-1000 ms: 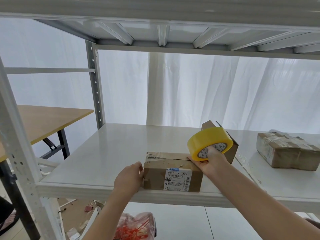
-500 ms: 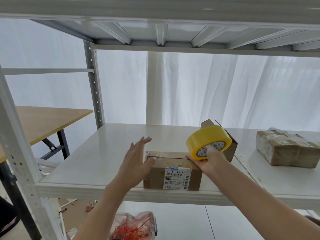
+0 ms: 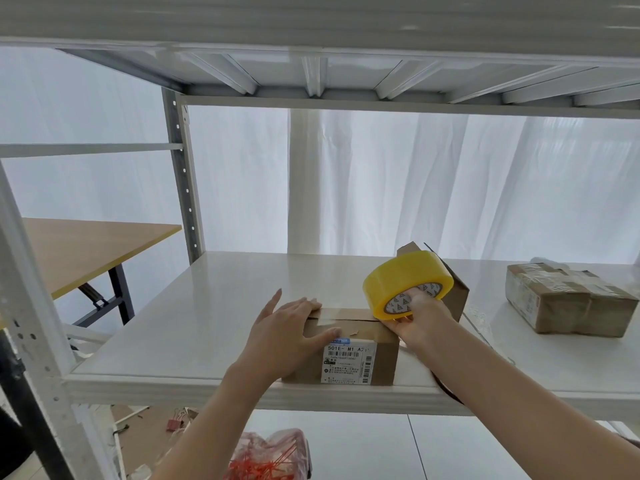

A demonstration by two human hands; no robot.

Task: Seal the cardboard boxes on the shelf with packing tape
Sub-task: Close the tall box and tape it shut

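The small brown cardboard box (image 3: 349, 348) with a white printed label on its front face sits at the front edge of the white shelf board (image 3: 207, 323). Its long axis runs left to right, parallel to that edge. The top seam, between partly taped flaps, follows the same axis.

The left hand (image 3: 287, 327) lies flat on the left part of the box top. Its fingers are straight and press down; it grasps nothing. The right hand (image 3: 415, 320) grasps the yellow roll of packing tape (image 3: 405, 278), with fingers hooked into the core. The roll stands on edge, just above the right end of the box top and in line with the seam.

The coming move therefore turns on one relation: the seam extends from the roll leftward toward the pressing hand. The right hand is nearer the tape path; the left hand serves as the clamp. Whether a free tape end is already stuck down cannot be determined.

Just behind the roll stands a second small brown cardboard box (image 3: 457, 292), tilted. Farther right, well apart, rests a taped brown cardboard parcel (image 3: 568, 303).
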